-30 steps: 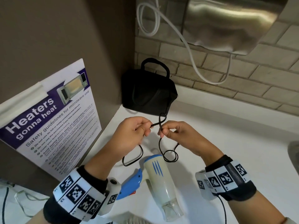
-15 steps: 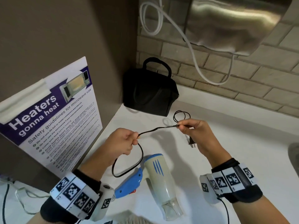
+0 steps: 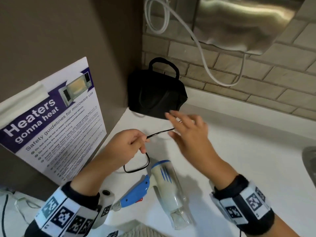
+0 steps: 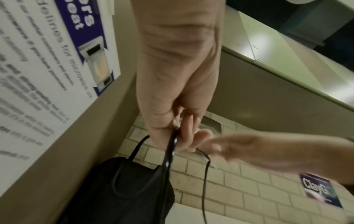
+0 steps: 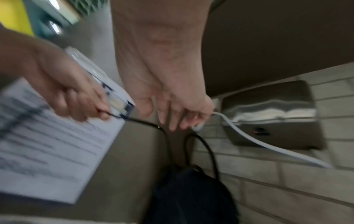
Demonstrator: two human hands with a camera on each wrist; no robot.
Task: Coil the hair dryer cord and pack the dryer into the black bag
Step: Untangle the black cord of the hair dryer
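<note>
A white and blue hair dryer (image 3: 166, 189) lies on the white counter (image 3: 248, 151) between my forearms, nozzle toward me. Its thin black cord (image 3: 136, 168) loops up from the dryer into my left hand (image 3: 130, 144), which pinches it between thumb and fingers, and runs on toward my right hand (image 3: 186, 129). That hand hovers blurred with fingers spread, and I cannot tell whether the cord touches it. The black bag (image 3: 155, 94) with a loop handle stands in the back corner, just beyond the right fingertips. In the left wrist view the cord (image 4: 170, 159) hangs from my pinching fingers (image 4: 184, 136).
A microwave safety poster (image 3: 51, 125) leans on the brown wall at the left. A steel hand dryer (image 3: 242, 23) with a white cable (image 3: 205, 60) hangs on the brick wall above. A sink edge (image 3: 309, 161) shows at the right.
My right hand has let go of the cord, opened its fingers and moved left toward the bag. The left hand still pinches the cord and has risen slightly.
</note>
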